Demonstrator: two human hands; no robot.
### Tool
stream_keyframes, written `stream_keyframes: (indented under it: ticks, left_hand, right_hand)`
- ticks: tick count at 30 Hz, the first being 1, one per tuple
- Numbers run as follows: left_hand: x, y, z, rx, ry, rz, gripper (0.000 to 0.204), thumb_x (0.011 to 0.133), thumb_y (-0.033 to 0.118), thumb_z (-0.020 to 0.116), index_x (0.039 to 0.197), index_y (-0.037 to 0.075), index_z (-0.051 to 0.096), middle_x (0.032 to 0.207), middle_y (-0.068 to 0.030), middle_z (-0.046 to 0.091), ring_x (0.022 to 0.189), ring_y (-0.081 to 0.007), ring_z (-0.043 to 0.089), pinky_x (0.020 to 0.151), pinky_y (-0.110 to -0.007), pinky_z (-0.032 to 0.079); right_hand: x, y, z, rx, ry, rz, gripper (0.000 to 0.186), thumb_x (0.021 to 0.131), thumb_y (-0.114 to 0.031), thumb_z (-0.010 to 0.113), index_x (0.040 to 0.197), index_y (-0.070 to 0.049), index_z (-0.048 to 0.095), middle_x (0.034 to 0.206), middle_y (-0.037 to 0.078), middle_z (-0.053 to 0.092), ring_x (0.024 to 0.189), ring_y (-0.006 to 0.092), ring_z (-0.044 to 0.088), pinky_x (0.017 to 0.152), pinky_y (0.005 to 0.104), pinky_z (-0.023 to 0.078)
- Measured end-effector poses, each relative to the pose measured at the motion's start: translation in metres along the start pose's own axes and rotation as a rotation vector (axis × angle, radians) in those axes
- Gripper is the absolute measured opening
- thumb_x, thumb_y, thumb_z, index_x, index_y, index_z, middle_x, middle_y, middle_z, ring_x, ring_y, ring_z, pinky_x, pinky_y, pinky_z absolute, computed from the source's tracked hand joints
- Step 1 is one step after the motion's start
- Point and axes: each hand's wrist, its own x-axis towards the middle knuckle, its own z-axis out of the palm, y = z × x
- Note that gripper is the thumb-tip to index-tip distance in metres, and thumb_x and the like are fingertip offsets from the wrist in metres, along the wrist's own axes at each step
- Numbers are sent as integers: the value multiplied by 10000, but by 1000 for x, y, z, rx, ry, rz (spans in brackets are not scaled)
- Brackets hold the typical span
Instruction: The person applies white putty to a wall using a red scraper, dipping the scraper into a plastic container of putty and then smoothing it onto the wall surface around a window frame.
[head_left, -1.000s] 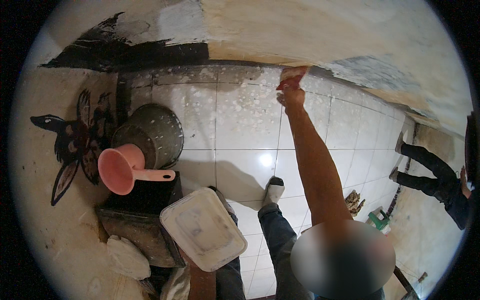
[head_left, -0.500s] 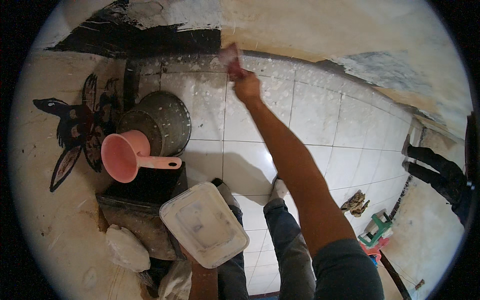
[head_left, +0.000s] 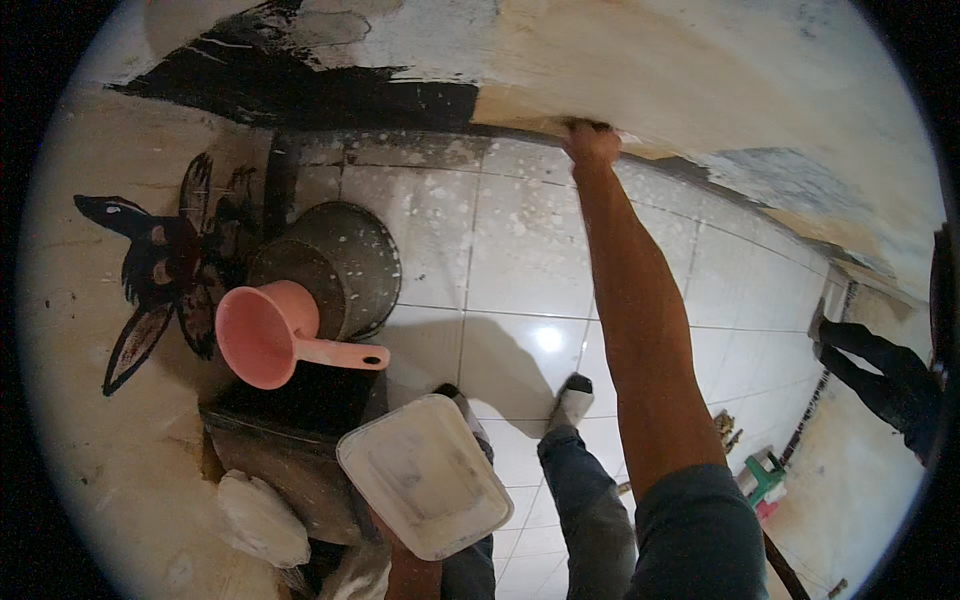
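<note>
My right arm reaches far out to the base of the wall (head_left: 690, 80). There my right hand (head_left: 594, 146) is closed on a reddish putty knife, now mostly hidden behind the fingers. It works against the tan strip just above the floor tiles, right of the black painted area (head_left: 400, 92). Close to my body, a white rectangular plastic tray (head_left: 425, 478) with whitish smears lies tilted on my left hand. Only the left forearm (head_left: 412, 575) shows beneath it; the fingers are hidden under the tray.
Left of my feet, a pink dipper (head_left: 262, 335) rests by a dark, paint-spattered bucket (head_left: 365, 265). Nearer stands a dark box (head_left: 280, 455) with a white bag (head_left: 262, 520) beside it. At right are a green stool (head_left: 766, 478), a crumpled rag (head_left: 728, 430) and another person's legs (head_left: 865, 355).
My right hand has moved right along the wall base, and the putty knife has turned out of sight behind it. The view has shifted slightly; the tray stays on my left hand.
</note>
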Motion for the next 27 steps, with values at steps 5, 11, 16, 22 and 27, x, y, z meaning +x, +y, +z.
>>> stream_keyframes:
  ticks: [5, 11, 16, 22, 27]
  left_hand:
    - [5, -13, -8, 37, 30, -19, 674, 928, 552, 445, 1432, 114, 352, 1393, -125, 436, 1256, -326, 463, 1024, -518, 422]
    - [3, -52, 0, 39, 54, -65, 673, 929, 551, 444, 1431, 112, 353, 1389, -124, 440, 1254, -323, 465, 1024, -514, 424]
    - [12, -84, 18, 7, 19, -112, 672, 929, 550, 444, 1430, 111, 355, 1386, -124, 442, 1253, -320, 467, 1025, -511, 425]
    - [11, -96, 23, 6, 12, -119, 671, 930, 550, 444, 1428, 110, 356, 1383, -123, 446, 1251, -317, 469, 1025, -507, 427]
    - [11, -91, 20, 41, 9, -90, 670, 930, 549, 444, 1427, 108, 357, 1380, -123, 449, 1250, -315, 471, 1025, -504, 428]
  right_hand:
    - [-97, -65, 25, 181, 309, -821, 288, 763, -278, 647, 811, 6, 652, 744, 198, 640, 680, 408, 606, 595, 485, 479]
    - [-142, -36, 4, -1, -296, -994, 250, 831, -97, 563, 1068, -58, 632, 835, 212, 652, 730, 374, 626, 679, 476, 511]
    - [-47, 123, -68, 468, -630, -187, 250, 879, -126, 636, 1102, -15, 614, 903, 65, 673, 754, 163, 622, 675, 307, 539]
    - [-32, 153, -156, 690, -422, 260, 258, 879, -166, 640, 1094, -37, 580, 929, 61, 629, 762, 181, 619, 718, 355, 579]
    - [-3, 149, -114, 572, -5, 172, 252, 893, -299, 626, 972, -62, 662, 804, 73, 672, 649, 209, 665, 562, 351, 550]
